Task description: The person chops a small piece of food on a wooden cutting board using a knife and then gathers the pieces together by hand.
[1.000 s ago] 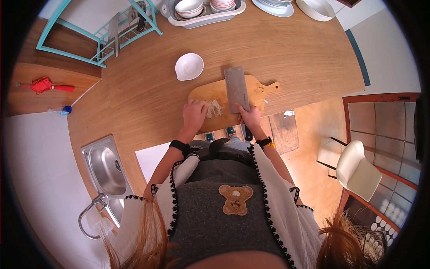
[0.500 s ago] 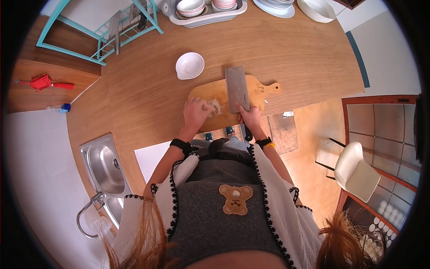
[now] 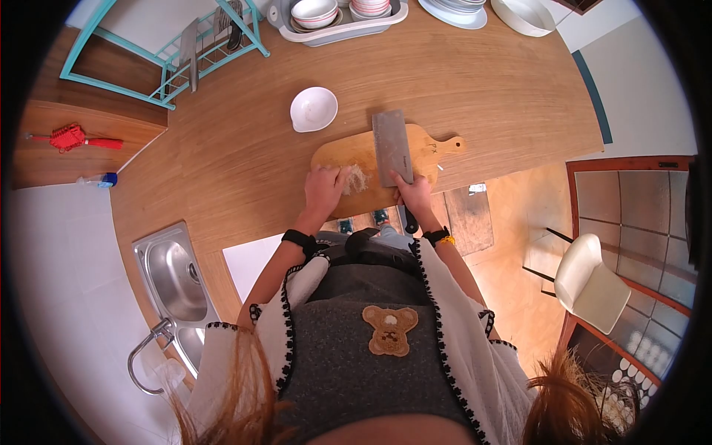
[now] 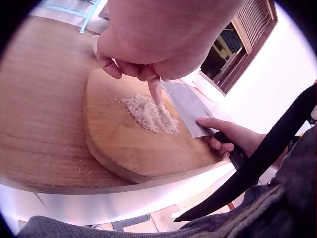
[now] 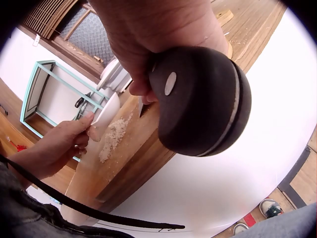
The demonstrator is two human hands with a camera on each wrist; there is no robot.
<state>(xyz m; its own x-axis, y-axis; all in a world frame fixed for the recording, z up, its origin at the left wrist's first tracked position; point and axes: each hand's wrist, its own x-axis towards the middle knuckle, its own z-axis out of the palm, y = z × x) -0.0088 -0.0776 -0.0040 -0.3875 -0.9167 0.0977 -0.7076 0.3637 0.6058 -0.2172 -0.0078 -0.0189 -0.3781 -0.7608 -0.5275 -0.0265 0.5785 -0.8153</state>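
A pale, finely chopped heap (image 3: 357, 180) lies on the wooden cutting board (image 3: 427, 144). Just left of it, over the board's near-left part, is my left hand (image 3: 323, 190). In the left wrist view, one digit (image 4: 155, 91) points down at the chopped heap (image 4: 141, 110) while the other fingers are loosely bent; no object shows in them. My right hand (image 3: 417, 194) grips a cleaver (image 3: 392, 147) by its black handle (image 5: 198, 99). The cleaver's blade lies across the board to the right of the heap, its far end reaching the board's far edge.
Beyond the board stands a white bowl (image 3: 314, 109) with a small spout. At the far side are a grey basin (image 3: 341, 33) of bowls, stacked plates (image 3: 456, 13) and a turquoise rack (image 3: 119, 89). A steel sink (image 3: 174, 278) is at the left.
My left fingers, bunched at the heap half a second ago, have drawn back slightly left, with one digit now extended toward it. The right hand and cleaver stay put.
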